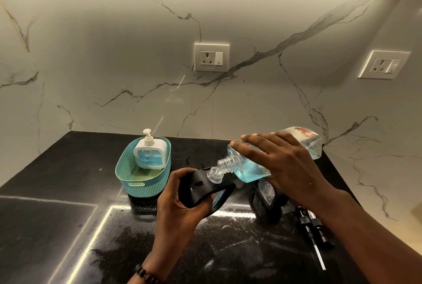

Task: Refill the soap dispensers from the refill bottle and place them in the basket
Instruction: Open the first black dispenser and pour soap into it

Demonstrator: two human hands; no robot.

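The right hand (pixel 290 169) tips the refill bottle (pixel 262 160) neck-down, mouth to mouth with the black dispenser (pixel 203 186) — which the left hand (pixel 180 201) grips tilted above the counter (pixel 57 192). A white dispenser (pixel 149 154) stands in the basket (pixel 139 189).

Tilted refill bottle (pixel 262 158) mouth meets black dispenser (pixel 205 186); white dispenser (pixel 149 153) in basket (pixel 141 183).

On the counter (pixel 57 192), a basket (pixel 142 183) at left holds a dispenser (pixel 149 154). To its right, the left hand (pixel 180 201) holds a second dispenser (pixel 206 186) beneath the tilted refill bottle (pixel 255 162) in the right hand (pixel 280 165). A third dispenser (pixel 265 197) stands behind, with loose pumps (pixel 312 226) right of it.
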